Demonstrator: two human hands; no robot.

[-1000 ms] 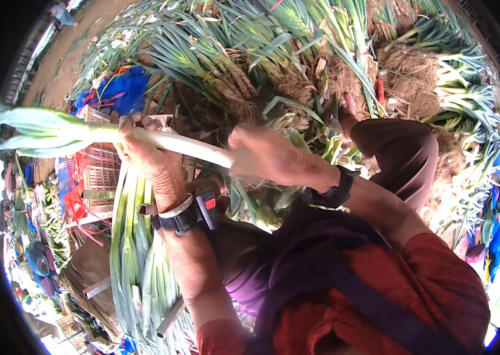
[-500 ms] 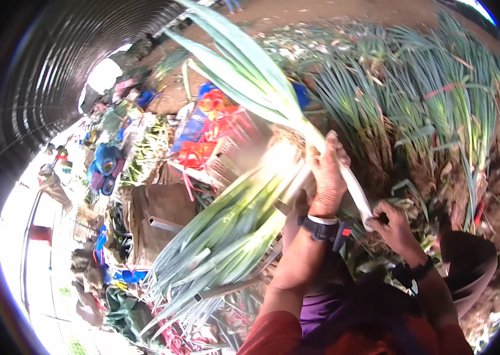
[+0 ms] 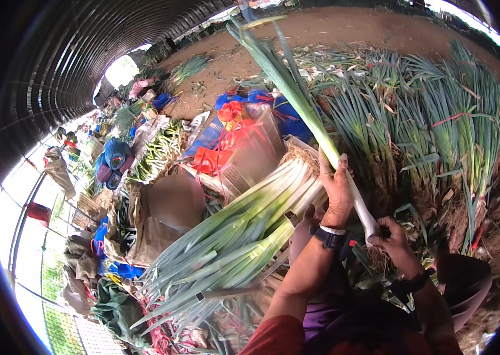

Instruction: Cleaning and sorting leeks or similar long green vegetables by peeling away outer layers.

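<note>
A long green onion (image 3: 309, 115) slants across the middle, leaves toward the top and white base low at the right. My left hand (image 3: 337, 192) is closed around its white stalk. At the base end, the fingers of my right hand (image 3: 395, 241) are pinched, with roots hanging just below them. Left of my left hand lies a thick pile of green onions (image 3: 232, 231), rooted ends up and right, leaves fanning down and left. This pile rests on a metal-framed stand (image 3: 226, 292).
Upright bundles of unpeeled green onions (image 3: 433, 124) stand along the right. Beyond the pile is a plastic crate (image 3: 261, 139) with red plastic bags (image 3: 217, 157). Brown sacking (image 3: 143, 236) and a dark green cloth (image 3: 117, 307) lie left. A person (image 3: 247, 10) stands far off.
The held green onion's leaf top has swung right and looks narrower, with fewer leaves spread out. My hands have shifted slightly right and down, still at the stalk and base. The view has shifted slightly.
</note>
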